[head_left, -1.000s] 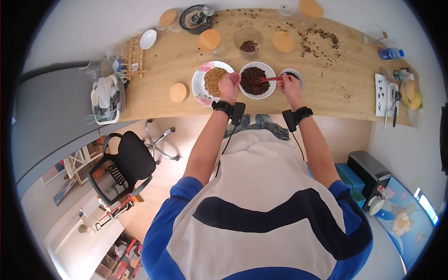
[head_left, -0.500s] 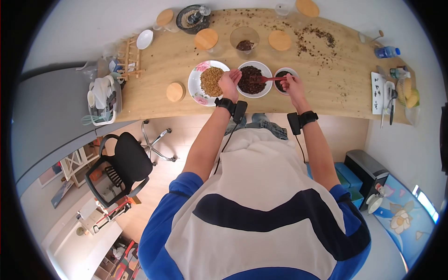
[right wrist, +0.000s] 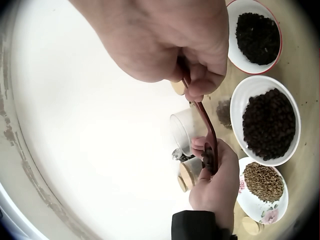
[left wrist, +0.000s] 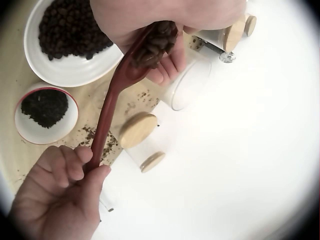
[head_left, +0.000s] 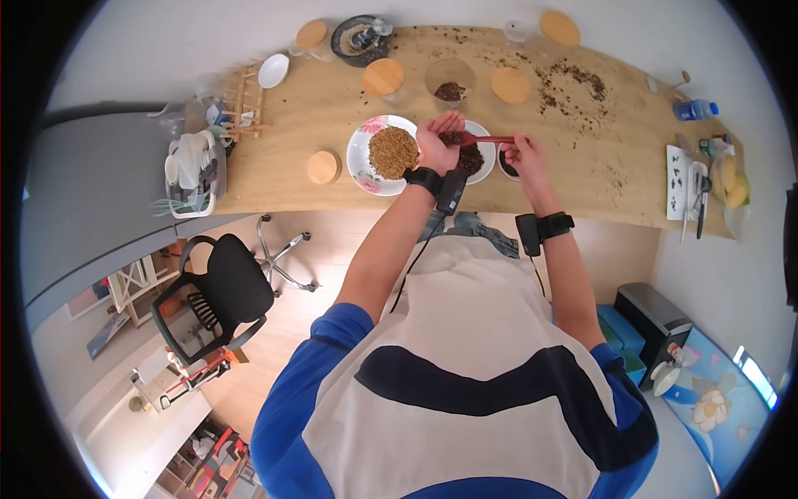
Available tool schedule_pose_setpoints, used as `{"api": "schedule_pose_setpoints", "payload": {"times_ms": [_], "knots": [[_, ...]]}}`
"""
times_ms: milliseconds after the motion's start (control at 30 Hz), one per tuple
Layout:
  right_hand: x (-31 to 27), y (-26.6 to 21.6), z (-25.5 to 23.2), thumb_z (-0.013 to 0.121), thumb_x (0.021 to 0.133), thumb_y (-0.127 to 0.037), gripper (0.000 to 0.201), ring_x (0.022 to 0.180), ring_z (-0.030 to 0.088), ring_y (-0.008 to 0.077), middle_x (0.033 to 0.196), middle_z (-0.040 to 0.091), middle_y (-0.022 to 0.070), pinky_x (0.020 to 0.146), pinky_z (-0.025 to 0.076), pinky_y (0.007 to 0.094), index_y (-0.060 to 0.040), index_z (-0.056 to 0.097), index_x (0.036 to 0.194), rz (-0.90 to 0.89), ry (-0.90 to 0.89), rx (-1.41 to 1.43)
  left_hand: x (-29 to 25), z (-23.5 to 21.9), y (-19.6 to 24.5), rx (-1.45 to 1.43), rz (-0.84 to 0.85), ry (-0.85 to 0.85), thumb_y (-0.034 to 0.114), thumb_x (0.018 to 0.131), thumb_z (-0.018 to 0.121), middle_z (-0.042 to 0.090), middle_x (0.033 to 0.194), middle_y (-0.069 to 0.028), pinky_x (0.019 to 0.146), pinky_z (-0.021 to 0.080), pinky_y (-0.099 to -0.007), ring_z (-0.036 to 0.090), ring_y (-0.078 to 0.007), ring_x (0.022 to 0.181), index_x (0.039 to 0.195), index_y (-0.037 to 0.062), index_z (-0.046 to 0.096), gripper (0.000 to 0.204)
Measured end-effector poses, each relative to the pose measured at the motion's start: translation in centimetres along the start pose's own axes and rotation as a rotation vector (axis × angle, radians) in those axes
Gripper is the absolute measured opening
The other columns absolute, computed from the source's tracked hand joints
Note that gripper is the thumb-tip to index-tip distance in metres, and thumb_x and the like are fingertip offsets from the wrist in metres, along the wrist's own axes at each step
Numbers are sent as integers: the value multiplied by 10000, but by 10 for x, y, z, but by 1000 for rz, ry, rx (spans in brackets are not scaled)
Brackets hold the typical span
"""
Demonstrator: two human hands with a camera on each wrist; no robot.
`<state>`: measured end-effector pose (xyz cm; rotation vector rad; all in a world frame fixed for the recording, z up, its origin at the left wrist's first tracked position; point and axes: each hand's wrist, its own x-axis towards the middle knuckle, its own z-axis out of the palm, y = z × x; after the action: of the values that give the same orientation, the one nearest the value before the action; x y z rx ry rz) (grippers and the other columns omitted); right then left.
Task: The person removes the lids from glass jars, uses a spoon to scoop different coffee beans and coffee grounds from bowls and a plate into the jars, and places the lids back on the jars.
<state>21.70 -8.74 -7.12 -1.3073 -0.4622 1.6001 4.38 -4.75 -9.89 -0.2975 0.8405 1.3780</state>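
Observation:
My right hand (head_left: pixel 529 162) pinches the handle of a dark red spoon (left wrist: pixel 106 122) between thumb and fingers. Dark brown beans (left wrist: pixel 156 47) are heaped in the spoon's bowl. Palm up, my left hand (head_left: pixel 435 145) lies under the spoon's bowl, fingers extended, over the white bowl (right wrist: pixel 239 120) of dark beans (right wrist: pixel 269 125). Left of it sits a floral plate (head_left: pixel 357 162) of golden-brown grains (head_left: pixel 392 152). A small red-rimmed bowl (left wrist: pixel 30 131) of dark tea-like leaves (left wrist: pixel 45 107) stands close by my right hand, partly hidden by it in the head view.
Behind the bowls stand a clear jar (head_left: pixel 450 73) with dark bits inside and jars with wooden lids (head_left: pixel 383 77). A stone mortar (head_left: pixel 349 51) is at the back. Crumbs (head_left: pixel 573 83) are scattered at back right. A round wooden lid (head_left: pixel 323 167) lies near the front edge.
The spoon was in the bean bowl and is now raised, holding beans. My left hand has moved right from beside the grain plate, turned palm up, under the spoon.

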Motion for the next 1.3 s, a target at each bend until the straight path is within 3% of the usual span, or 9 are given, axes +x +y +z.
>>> {"api": "schedule_pose_setpoints", "payload": {"times_ms": [233,467,633,800,867,1067,1167,1233,1300], "knots": [[23,-27,21,478,928,-191,216,609,520,121,762,595,83,563,441,252,18,519,891,-96,32,89,16,47,23,125,184,-176,239,866,253,559,1068,-230,888,437,-379,538,-312,996,1052,-119,505,475],[47,-41,39,479,924,-180,233,639,553,125,771,606,92,587,461,256,47,534,914,-235,93,22,27,57,48,149,370,-156,210,878,260,467,1181,-282,1020,367,-385,480,-339,1107,1107,-179,429,481],[55,-31,48,506,910,-163,236,630,597,144,769,610,87,614,498,259,59,534,983,-444,52,-297,21,45,55,151,338,-159,212,879,267,468,1174,-290,1015,374,-394,473,-351,1117,1100,-188,427,484],[32,-35,50,515,908,-162,223,714,583,120,813,600,63,652,493,251,33,537,1014,-542,-22,-365,18,26,61,132,307,-146,237,894,295,520,1094,-266,977,411,-396,521,-341,1043,1023,-154,473,449],[23,-35,44,521,906,-180,242,708,582,119,781,598,54,658,479,250,31,533,1025,-567,-17,-348,12,19,64,193,304,-128,212,875,284,463,1172,-297,1027,358,-407,464,-367,1122,1095,-186,429,476],[-8,-30,18,516,908,-198,213,716,592,143,780,608,78,638,466,265,-10,550,1002,-712,164,-528,7,-9,61,141,294,-39,224,878,294,513,1085,-267,981,407,-401,510,-343,1053,1016,-159,467,442],[-15,-14,22,525,894,-204,207,673,615,212,771,626,125,604,474,295,-17,554,977,-652,221,-938,4,-20,56,116,257,-25,239,875,296,512,1088,-256,980,405,-394,506,-336,1061,1022,-149,468,449],[-11,3,28,544,873,-214,207,659,618,287,772,630,153,585,483,339,-23,554,954,-641,-51,-998,4,-25,54,132,247,-8,247,874,302,515,1092,-247,970,410,-386,508,-329,1059,1027,-141,471,451],[-9,18,34,545,871,-216,206,660,616,300,768,630,153,587,486,351,-25,554,947,-678,-105,-1005,4,-30,52,151,236,7,256,873,308,517,1096,-239,959,415,-379,509,-323,1057,1031,-133,474,452]]}}
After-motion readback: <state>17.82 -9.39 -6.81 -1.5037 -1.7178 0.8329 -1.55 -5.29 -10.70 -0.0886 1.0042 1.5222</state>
